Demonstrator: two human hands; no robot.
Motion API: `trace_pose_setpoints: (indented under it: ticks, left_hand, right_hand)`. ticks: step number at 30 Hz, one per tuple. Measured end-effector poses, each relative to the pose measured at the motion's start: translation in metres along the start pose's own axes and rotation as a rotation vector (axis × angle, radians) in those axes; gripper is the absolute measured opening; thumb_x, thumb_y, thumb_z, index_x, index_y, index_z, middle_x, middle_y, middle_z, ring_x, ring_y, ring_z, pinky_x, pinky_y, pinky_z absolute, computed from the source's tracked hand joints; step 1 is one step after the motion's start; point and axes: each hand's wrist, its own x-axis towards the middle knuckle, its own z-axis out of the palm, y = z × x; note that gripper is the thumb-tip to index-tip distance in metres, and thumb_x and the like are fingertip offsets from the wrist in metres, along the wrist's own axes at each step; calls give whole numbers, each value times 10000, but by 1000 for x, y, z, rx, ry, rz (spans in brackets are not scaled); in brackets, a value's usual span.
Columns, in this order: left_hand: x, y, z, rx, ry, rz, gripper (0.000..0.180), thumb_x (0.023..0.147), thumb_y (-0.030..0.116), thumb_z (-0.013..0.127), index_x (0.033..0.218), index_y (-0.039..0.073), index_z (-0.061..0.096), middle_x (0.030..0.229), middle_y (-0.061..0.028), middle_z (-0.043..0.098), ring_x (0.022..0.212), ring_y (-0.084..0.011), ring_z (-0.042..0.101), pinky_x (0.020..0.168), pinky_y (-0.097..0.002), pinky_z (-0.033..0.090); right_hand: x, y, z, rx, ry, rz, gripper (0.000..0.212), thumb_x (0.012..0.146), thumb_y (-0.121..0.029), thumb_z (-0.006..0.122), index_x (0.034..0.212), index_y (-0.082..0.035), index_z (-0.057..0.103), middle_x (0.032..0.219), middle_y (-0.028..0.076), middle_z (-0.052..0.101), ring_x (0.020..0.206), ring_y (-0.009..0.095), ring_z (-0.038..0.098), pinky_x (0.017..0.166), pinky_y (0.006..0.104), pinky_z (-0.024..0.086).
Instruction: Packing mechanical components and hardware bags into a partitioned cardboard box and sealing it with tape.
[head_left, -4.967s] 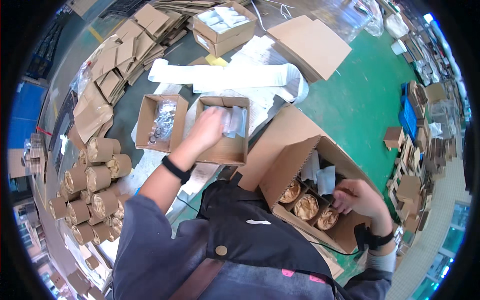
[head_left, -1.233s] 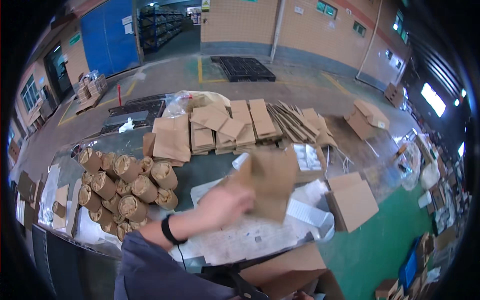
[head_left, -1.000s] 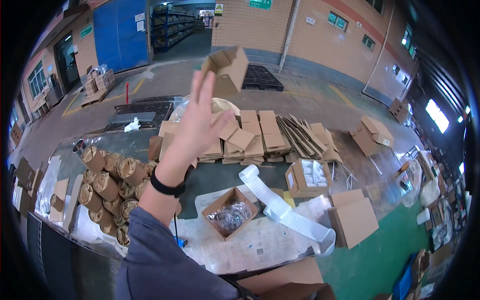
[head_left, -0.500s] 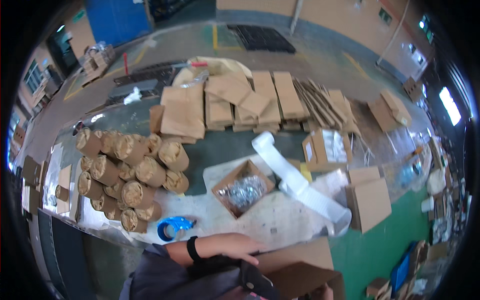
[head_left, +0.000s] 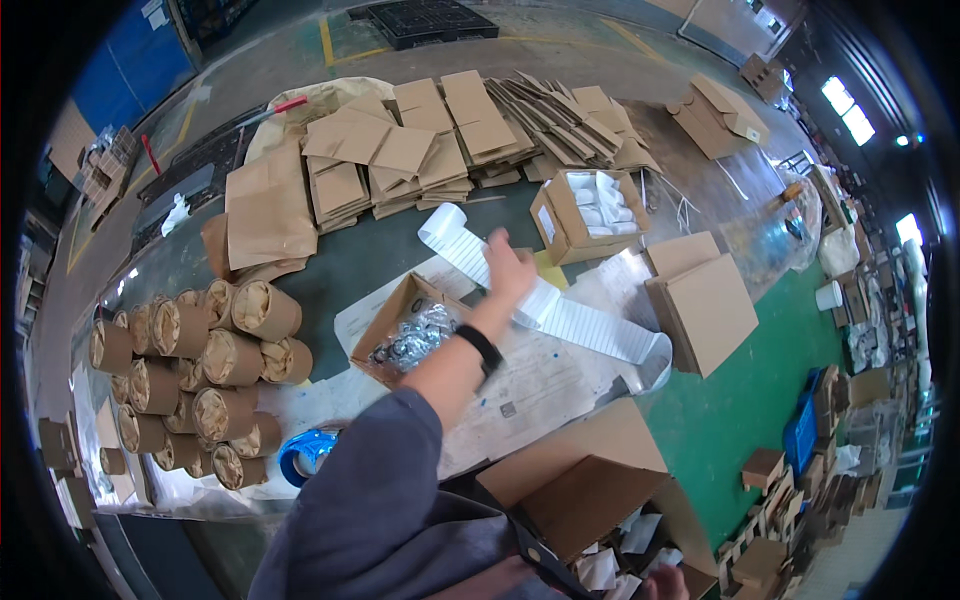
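My left hand [head_left: 512, 272] lies over a long white strip of labels [head_left: 590, 322] that runs across the table and curls at both ends. Its fingers are blurred, and whether they grip the strip does not show. Below that forearm sits an open cardboard box [head_left: 385, 318] with clear-wrapped shiny parts [head_left: 415, 338]. At the bottom edge, only a piece of my right hand [head_left: 665, 583] appears, by the side of a large open carton [head_left: 640, 445] with white packets [head_left: 600, 568] inside; its fingers are mostly hidden.
Several paper-stuffed cardboard tubes [head_left: 232, 357] are piled at the left, near a blue tape dispenser [head_left: 305, 455]. Flattened cardboard [head_left: 340, 190] lines the far side. A box of white rolls [head_left: 575, 238] and a closed-looking carton [head_left: 705, 305] stand at the right.
My left hand has moved from the near carton up and away to the label strip. The view has shifted, showing more of the near carton's inside and the white rolls.
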Motion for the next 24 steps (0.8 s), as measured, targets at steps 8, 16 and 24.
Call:
trace_pose_setpoints:
  ticks: [8, 16, 24]
  left_hand:
    - [135, -63, -105, 856, -165, -285, 457, 868, 116, 561, 1303, 27, 451, 1221, -180, 542, 959, -349, 654, 804, -456, 540]
    - [46, 98, -98, -205, -269, 141, 212, 892, 9, 523, 1067, 55, 636, 920, -183, 671, 637, -226, 675, 596, -347, 537]
    - [-182, 195, -165, -408, -742, 1290, 333, 686, 17, 672, 1019, 12, 670, 1051, -108, 660, 853, -243, 657, 692, -322, 541]
  right_hand:
    - [-74, 60, 10, 391, 186, 217, 345, 930, -63, 601, 1260, -6, 516, 1115, 88, 598, 1026, 169, 562, 895, 283, 450]
    - [-48, 23, -15, 294, 336, -83, 274, 933, -55, 591, 1193, 24, 555, 1070, 99, 617, 971, 159, 566, 858, 278, 458]
    - [106, -55, 11, 888, -186, -400, 493, 1033, -288, 361, 1417, 9, 274, 1125, 171, 620, 1061, 255, 594, 970, 362, 430]
